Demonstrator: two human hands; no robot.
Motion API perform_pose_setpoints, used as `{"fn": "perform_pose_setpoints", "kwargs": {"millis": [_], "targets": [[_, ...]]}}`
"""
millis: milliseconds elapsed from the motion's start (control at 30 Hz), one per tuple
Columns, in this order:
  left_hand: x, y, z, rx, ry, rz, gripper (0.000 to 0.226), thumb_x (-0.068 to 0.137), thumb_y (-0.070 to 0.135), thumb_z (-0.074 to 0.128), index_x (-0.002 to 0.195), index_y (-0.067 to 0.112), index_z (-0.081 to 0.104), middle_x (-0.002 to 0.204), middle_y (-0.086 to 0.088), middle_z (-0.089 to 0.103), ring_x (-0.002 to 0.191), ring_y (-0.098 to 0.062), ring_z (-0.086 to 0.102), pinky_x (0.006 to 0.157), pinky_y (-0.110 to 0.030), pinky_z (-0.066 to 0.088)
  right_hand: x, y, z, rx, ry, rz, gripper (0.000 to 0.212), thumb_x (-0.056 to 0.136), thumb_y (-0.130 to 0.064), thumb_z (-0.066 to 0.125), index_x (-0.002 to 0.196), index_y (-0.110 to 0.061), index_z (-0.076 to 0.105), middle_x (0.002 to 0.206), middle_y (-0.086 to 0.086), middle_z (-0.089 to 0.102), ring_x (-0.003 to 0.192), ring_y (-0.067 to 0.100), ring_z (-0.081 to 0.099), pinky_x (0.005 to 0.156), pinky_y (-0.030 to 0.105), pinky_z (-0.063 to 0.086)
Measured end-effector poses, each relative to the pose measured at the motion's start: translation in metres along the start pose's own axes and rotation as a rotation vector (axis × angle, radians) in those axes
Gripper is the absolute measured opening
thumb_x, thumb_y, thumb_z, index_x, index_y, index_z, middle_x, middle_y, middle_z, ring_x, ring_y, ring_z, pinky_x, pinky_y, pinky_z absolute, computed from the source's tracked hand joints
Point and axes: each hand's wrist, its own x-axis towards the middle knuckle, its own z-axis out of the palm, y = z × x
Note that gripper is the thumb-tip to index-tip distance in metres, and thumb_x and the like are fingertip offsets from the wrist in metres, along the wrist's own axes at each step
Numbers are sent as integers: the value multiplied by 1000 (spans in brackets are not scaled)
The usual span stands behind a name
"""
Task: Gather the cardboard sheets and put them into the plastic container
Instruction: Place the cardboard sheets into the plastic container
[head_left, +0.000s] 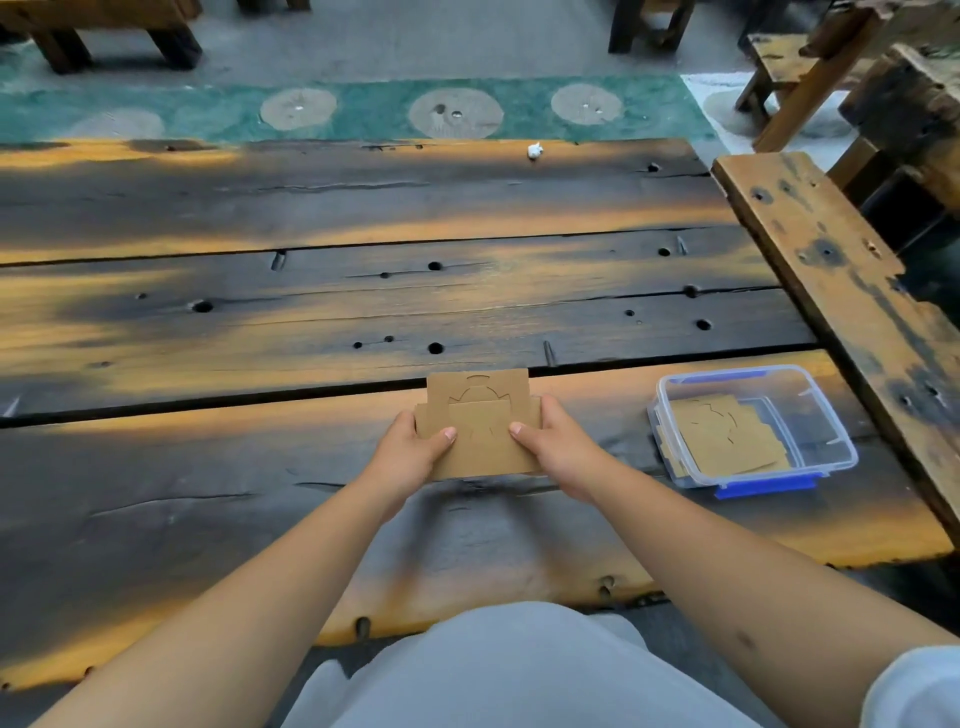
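Observation:
A small stack of brown cardboard sheets (480, 421) with cut-out lines lies on the dark wooden table (363, 291) in front of me. My left hand (413, 449) grips its left edge, thumb on top. My right hand (558, 447) grips its right edge the same way. To the right stands a clear plastic container (826, 415) with blue clips, open, with more cardboard sheets (727, 436) lying flat inside.
A weathered wooden bench plank (841, 291) runs along the table's right side, just beyond the container. A small white crumpled scrap (535, 151) lies at the table's far edge. Dark wooden benches and stools stand on the floor beyond.

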Motion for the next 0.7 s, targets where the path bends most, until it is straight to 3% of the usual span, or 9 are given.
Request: {"fn": "perform_pose_setpoints", "kwargs": {"millis": [167,367,533,700], "targets": [[-11,7,1,37,70,36,37,84,21,73,115,17,53,114,-6,66,104,-24,64,95,-47,52,-10,-1,6,47,17,12,30,97,-9,57,125,-11,47,120,11,63,110,26,63,94,42,53],[-21,8,-3,34,51,40,33,86,20,71,112,20,51,114,-6,65,104,-24,63,95,-47,52,-24,2,8,96,29,36,30,94,-10,62,122,-11,52,118,9,65,107,25,65,87,39,56],[-27,7,-2,28,39,33,33,86,19,71,112,20,51,116,-6,65,104,-24,63,96,-45,51,-31,2,12,22,141,17,21,91,-11,66,109,-19,57,113,7,68,100,21,67,86,36,55],[-27,10,4,80,-1,62,35,85,20,72,113,17,51,114,-7,64,104,-25,63,95,-45,52,-45,0,9,-26,209,27,27,91,-12,67,115,-17,59,115,9,67,104,25,65,92,43,54]]}}
